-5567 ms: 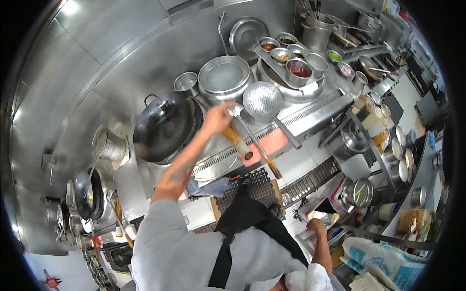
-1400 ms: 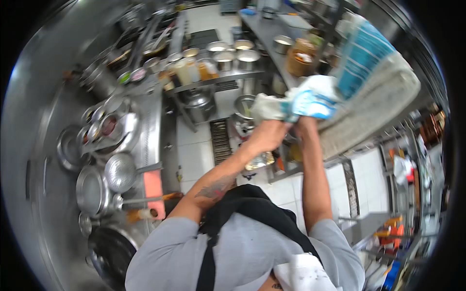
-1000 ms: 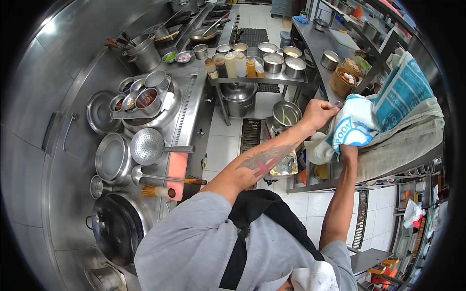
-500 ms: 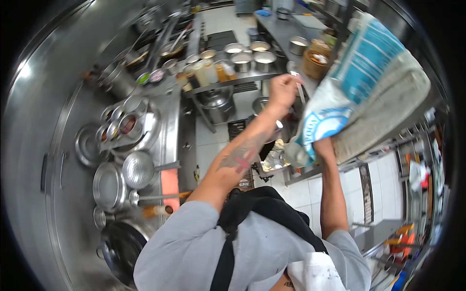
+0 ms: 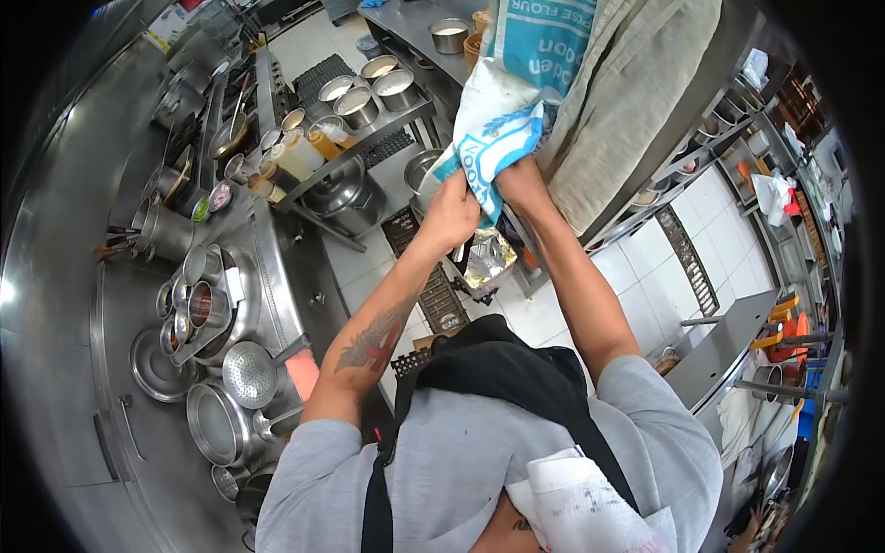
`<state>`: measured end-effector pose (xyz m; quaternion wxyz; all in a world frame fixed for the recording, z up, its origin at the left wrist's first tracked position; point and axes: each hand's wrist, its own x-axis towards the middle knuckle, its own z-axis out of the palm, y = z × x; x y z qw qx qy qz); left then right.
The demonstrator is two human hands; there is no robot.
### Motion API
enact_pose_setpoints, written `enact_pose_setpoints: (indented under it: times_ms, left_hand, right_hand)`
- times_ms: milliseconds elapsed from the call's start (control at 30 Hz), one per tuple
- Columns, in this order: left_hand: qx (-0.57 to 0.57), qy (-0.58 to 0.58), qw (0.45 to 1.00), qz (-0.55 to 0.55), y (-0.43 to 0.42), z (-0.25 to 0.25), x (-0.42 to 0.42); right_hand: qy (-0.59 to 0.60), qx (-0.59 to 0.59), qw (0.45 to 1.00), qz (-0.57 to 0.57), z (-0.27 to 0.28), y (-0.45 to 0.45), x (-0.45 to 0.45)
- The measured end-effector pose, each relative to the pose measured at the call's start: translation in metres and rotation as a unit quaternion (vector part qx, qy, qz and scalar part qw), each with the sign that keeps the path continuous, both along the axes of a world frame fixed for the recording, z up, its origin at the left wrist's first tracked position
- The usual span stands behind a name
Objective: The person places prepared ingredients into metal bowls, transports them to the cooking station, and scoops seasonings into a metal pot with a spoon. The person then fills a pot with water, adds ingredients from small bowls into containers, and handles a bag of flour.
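A white and blue printed flour bag hangs in folds at the upper centre, beside a grey cloth. My left hand, on the tattooed arm, is closed on the bag's lower left edge. My right hand reaches up under the bag's lower right side, where the folds hide its fingers. Both hands are close together, with the blue print between them. Below them sits a foil-lined container.
The counter at left holds a perforated ladle, a round pan and small sauce bowls. Squeeze bottles and metal pots stand on a shelf at upper left. At lower right is a metal surface.
My left hand has come down from above the foil-lined container and now grips the bag's edge. My right hand remains under the folds. The view has turned to the right.
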<state>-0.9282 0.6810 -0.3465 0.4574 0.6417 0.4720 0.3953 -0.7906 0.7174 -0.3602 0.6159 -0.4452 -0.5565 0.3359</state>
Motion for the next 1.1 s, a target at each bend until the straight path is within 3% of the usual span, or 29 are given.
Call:
enact_pose_setpoints:
  times_ms: [33, 67, 100, 133, 300, 333, 367, 400, 500, 533, 600, 700, 733, 767, 833, 900, 933, 967, 1033, 1100]
  left_hand:
    - [0.013, -0.003, 1.000, 0.000, -0.003, -0.005, -0.003]
    - [0.026, -0.006, 1.000, 0.000, -0.006, -0.010, -0.007]
    - [-0.030, -0.017, 0.999, -0.032, -0.016, -0.016, -0.012]
    - [-0.085, -0.030, 0.994, -0.064, -0.025, -0.018, -0.016]
    - [-0.109, -0.146, 0.981, -0.059, -0.043, -0.022, -0.035]
    - [-0.111, -0.158, 0.980, -0.044, -0.041, -0.026, -0.038]
    - [-0.112, -0.169, 0.979, -0.030, -0.038, -0.030, -0.042]
    - [-0.082, -0.120, 0.989, -0.029, -0.036, -0.036, -0.046]
    - [-0.097, -0.177, 0.978, -0.055, -0.046, -0.032, -0.039]
    - [-0.158, -0.210, 0.964, -0.032, -0.047, -0.026, -0.033]
    - [-0.162, -0.263, 0.951, 0.000, -0.034, -0.049, -0.032]
    - [-0.124, -0.264, 0.956, 0.042, -0.015, -0.062, -0.025]
    - [-0.137, -0.254, 0.941, 0.177, -0.012, -0.060, -0.007]
    - [-0.158, -0.247, 0.950, 0.112, -0.006, -0.059, -0.015]
    - [-0.137, -0.244, 0.959, 0.054, -0.003, -0.078, -0.015]
    - [-0.133, -0.219, 0.966, 0.011, -0.012, -0.066, -0.013]
    - [-0.127, -0.200, 0.971, -0.022, -0.014, -0.062, -0.009]
    - [-0.122, -0.225, 0.966, -0.028, -0.006, -0.068, -0.013]
    - [-0.105, -0.239, 0.965, 0.037, 0.003, -0.077, -0.007]
    - [-0.095, -0.205, 0.974, 0.028, 0.021, -0.101, -0.011]
  right_hand:
    - [0.002, -0.003, 1.000, 0.001, -0.006, 0.003, 0.003]
    - [-0.070, 0.050, 0.996, -0.031, -0.012, 0.005, 0.005]
    - [-0.143, 0.102, 0.982, -0.062, -0.017, 0.007, 0.008]
    - [-0.138, 0.074, 0.978, -0.138, -0.019, 0.007, 0.009]
    - [-0.076, -0.047, 0.989, -0.122, -0.023, 0.009, 0.010]
    - [0.145, -0.081, 0.986, -0.025, -0.036, 0.012, 0.003]
    - [0.358, -0.109, 0.925, 0.072, -0.052, 0.016, -0.002]
    - [0.295, -0.074, 0.953, -0.003, -0.072, 0.032, 0.003]
    - [0.014, -0.058, 0.995, -0.086, -0.049, 0.026, 0.020]
    - [-0.086, -0.045, 0.987, -0.131, -0.060, 0.031, 0.019]
    - [-0.216, -0.054, 0.958, -0.179, -0.075, 0.043, -0.005]
    - [-0.332, -0.136, 0.926, -0.113, -0.072, 0.034, -0.064]
    - [0.058, -0.246, 0.968, -0.004, -0.011, -0.018, -0.050]
    - [0.116, -0.206, 0.972, 0.004, -0.003, -0.026, -0.043]
    - [0.122, -0.220, 0.968, 0.018, -0.002, -0.020, -0.028]
    - [0.124, -0.064, 0.989, -0.041, -0.026, 0.009, -0.028]
    - [0.068, -0.086, 0.990, -0.094, -0.052, 0.028, -0.033]
    - [0.066, -0.083, 0.988, -0.114, -0.041, 0.008, -0.030]
    - [-0.070, -0.181, 0.977, -0.093, -0.020, -0.030, -0.029]
    - [-0.096, -0.166, 0.978, -0.088, -0.025, -0.031, -0.017]
